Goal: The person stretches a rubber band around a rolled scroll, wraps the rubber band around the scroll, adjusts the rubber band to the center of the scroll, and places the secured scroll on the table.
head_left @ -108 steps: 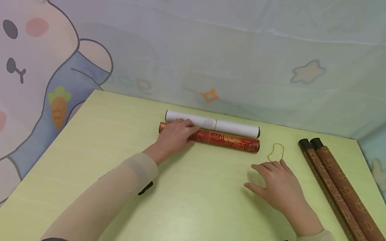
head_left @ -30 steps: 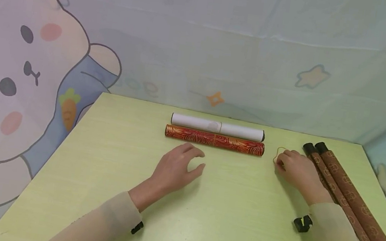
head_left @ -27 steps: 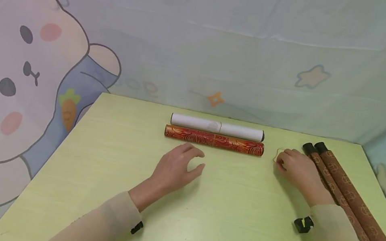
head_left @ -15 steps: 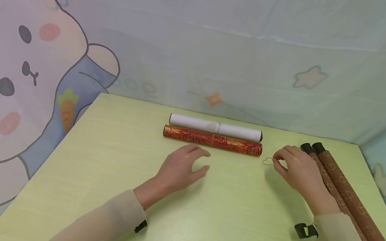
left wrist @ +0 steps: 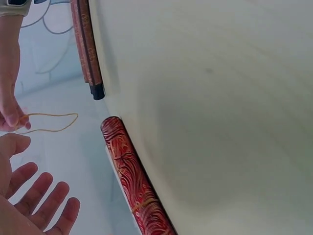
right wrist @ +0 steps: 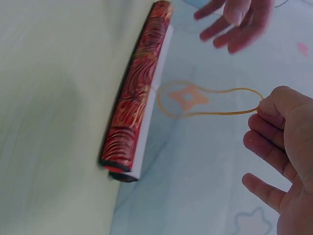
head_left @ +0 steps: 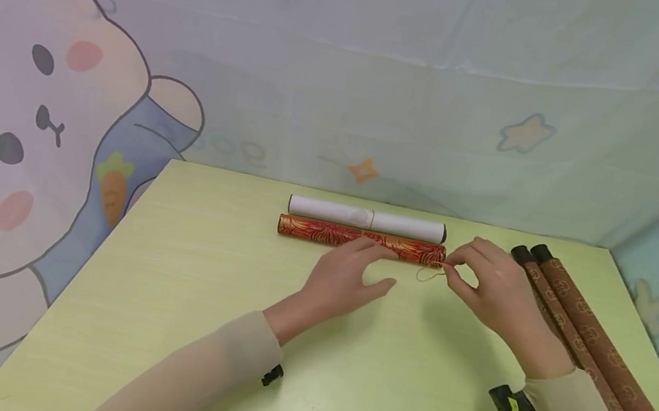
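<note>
Between thumb and forefinger, my right hand point(head_left: 496, 290) pinches a thin yellow rubber band point(right wrist: 227, 113), which hangs out as a long loop toward the left hand. In the head view this loop is close to the right end of a red and gold patterned roll point(head_left: 313, 231). My left hand point(head_left: 341, 276) holds nothing; its fingers are spread and its fingertips overlap the red roll's front side in the head view. Both hands appear raised above the tabletop in the wrist views. A band circles the red roll's middle point(left wrist: 144, 204).
Right behind the red roll lies a white roll point(head_left: 329, 209) with dark ends and a band round it. Two long brown patterned rolls point(head_left: 594, 331) with black ends lie side by side along the table's right side. A printed cloth point(head_left: 324, 59) hangs behind the table point(head_left: 174, 247).
My right hand has picked the rubber band up off the table and brought it left. The left hand let go of the red roll, drew back, then moved right toward the band.
</note>
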The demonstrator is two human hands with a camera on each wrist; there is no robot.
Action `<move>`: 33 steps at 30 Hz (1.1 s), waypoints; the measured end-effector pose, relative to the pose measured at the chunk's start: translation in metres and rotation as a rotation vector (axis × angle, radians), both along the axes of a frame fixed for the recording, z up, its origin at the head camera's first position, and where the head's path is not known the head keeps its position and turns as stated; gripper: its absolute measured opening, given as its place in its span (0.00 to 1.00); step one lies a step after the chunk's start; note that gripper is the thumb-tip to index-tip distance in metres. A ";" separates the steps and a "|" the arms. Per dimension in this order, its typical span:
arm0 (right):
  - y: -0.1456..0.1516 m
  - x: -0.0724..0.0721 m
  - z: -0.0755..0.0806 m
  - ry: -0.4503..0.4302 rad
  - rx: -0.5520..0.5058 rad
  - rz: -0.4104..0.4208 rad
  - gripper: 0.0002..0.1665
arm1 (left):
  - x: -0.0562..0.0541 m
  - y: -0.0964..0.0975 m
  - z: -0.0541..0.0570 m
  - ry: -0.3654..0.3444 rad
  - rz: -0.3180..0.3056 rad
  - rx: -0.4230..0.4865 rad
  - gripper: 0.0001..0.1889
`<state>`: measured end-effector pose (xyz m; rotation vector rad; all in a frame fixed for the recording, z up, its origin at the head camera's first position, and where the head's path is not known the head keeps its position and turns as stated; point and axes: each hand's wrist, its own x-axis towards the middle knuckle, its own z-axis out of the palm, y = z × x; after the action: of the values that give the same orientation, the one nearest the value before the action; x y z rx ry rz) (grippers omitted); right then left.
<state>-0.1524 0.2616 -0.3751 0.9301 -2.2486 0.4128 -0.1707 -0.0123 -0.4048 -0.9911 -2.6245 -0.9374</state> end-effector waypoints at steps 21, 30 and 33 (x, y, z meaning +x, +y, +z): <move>-0.033 0.004 0.010 -0.006 -0.112 0.099 0.03 | -0.009 0.018 0.009 -0.091 -0.117 0.172 0.08; -0.033 0.001 0.001 -0.047 -0.165 0.101 0.05 | -0.010 0.005 0.011 -0.088 -0.107 0.204 0.04; -0.034 0.000 -0.006 -0.111 -0.182 0.089 0.12 | -0.009 0.002 0.013 -0.098 -0.124 0.229 0.03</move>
<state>-0.1522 0.2275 -0.3809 0.9339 -2.2295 0.7132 -0.1800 -0.0104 -0.3920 -1.0831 -2.4816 -1.3121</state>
